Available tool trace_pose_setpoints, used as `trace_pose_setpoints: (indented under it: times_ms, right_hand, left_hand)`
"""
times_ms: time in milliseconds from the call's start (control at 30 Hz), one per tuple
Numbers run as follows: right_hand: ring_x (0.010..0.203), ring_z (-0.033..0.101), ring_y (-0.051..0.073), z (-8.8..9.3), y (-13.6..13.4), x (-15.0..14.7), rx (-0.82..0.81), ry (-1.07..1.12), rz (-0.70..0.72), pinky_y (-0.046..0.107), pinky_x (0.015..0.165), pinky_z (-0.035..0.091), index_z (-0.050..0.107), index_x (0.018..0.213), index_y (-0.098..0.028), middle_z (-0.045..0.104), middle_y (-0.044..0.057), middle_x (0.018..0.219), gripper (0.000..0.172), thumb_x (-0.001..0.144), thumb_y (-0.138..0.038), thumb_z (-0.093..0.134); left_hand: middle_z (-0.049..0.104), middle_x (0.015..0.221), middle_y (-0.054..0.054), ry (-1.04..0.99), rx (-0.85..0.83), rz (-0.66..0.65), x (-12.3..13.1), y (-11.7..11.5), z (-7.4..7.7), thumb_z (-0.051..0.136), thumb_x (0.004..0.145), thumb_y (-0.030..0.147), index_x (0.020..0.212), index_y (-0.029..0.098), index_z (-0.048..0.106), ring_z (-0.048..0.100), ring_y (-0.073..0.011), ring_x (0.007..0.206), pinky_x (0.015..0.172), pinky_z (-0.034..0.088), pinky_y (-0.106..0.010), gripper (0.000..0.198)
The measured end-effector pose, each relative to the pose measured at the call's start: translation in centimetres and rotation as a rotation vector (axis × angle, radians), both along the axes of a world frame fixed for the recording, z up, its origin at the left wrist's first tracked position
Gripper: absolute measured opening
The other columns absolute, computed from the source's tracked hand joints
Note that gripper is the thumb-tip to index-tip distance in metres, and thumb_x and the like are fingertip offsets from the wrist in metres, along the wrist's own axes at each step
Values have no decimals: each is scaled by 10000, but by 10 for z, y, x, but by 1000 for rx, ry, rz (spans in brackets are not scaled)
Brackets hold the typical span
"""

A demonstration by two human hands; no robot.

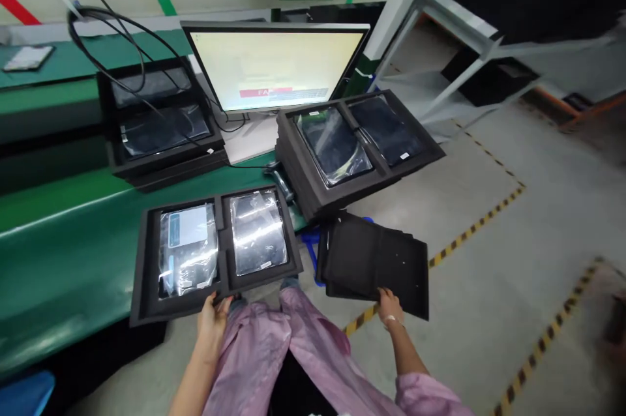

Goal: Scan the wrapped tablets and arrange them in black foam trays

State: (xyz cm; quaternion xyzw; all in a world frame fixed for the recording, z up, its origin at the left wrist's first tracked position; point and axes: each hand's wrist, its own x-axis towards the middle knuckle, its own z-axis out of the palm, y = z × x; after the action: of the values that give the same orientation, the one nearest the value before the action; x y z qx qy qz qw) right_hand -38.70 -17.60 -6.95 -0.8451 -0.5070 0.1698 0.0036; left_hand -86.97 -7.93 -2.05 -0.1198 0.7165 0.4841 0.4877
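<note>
My left hand [214, 316] grips the front edge of a black foam tray [223, 278] at the edge of the green bench. In the tray's two compartments lie flat tablet-like devices in clear plastic bags, a left one [188, 250] and a right one [258, 231]. My right hand [390, 306] is closed on the near edge of a flat black foam sheet [403, 272], low at the right. That sheet overlaps other dark sheets or trays, and a blue frame [311, 243] shows partly behind them. The fingers under both edges are hidden.
A stack of foam trays [303, 175] with bagged devices stands behind, right of centre. Another tray stack [166, 165] sits back left under looped black cables [105, 18]. A monitor [278, 67], a handheld scanner [281, 182] and a white metal post [401, 2] are nearby.
</note>
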Motion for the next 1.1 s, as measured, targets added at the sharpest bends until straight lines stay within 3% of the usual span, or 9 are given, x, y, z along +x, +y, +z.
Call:
trace_pose_setpoints:
  times_ms: [167,300,400,467,567,667,767,933,1100]
  right_hand:
    - [1093,613,253,16,65,-41,158,191,218,415,1000,500,592,1114,-201,621,99,1159,405,825,-100,325]
    - [1250,500,228,61,139,-126,329,334,419,412,1107,409,423,1320,-285,531,16,1333,415,940,-220,269]
    - [1289,449,271,98,219,-198,531,508,570,466,1127,368,371,1376,-219,485,72,1366,440,938,-242,331]
    - [1317,406,317,114,280,-237,502,552,497,523,1122,339,380,1357,-123,449,163,1383,483,885,-213,430]
    - [1279,432,396,118,366,-272,313,567,190,600,1058,342,393,1295,-13,459,283,1320,563,790,-188,569]
    - [1129,558,387,112,420,-283,227,559,117,575,959,426,507,1142,-34,608,257,1092,441,757,-221,614]
    - [913,647,306,116,420,-276,180,572,104,464,857,499,591,942,-101,679,139,804,271,748,-289,616]
    - [818,657,248,154,323,-261,70,668,196,365,768,515,621,960,-119,714,111,856,412,710,-447,629]
    - [889,658,260,181,247,-280,-137,591,364,357,798,491,610,1001,-138,707,112,960,384,731,-409,568]
  left_hand:
    - [574,779,5,-23,-40,191,-2,-4,10,482,821,34,773,186,474,608,-95,642,741,576,-268,160]
    - [566,739,-10,-16,-91,240,-22,-3,16,464,828,43,789,173,483,605,-109,616,637,558,-229,137]
    - [568,715,2,11,-100,247,-39,10,21,481,823,51,793,170,471,600,-109,602,626,556,-237,123]
    - [568,681,14,17,-93,222,-44,23,24,477,846,60,792,168,469,593,-97,585,636,552,-225,121]
    - [604,646,-37,-97,-84,96,-42,39,29,535,877,151,767,132,529,606,-122,573,592,538,-227,112]
    - [645,655,-136,-197,-90,-302,-42,45,38,590,868,286,695,81,595,623,-185,567,515,503,-265,268]
    - [615,569,-90,-115,-41,-710,-53,52,49,584,860,262,574,102,588,552,-142,492,487,422,-221,327]
    - [678,779,-52,436,67,-1003,-77,104,58,545,838,153,803,135,648,618,-169,737,736,463,-256,111]
    - [656,1102,-168,621,-12,-1109,-68,169,49,511,837,182,1156,61,594,633,-230,998,908,443,-308,351]
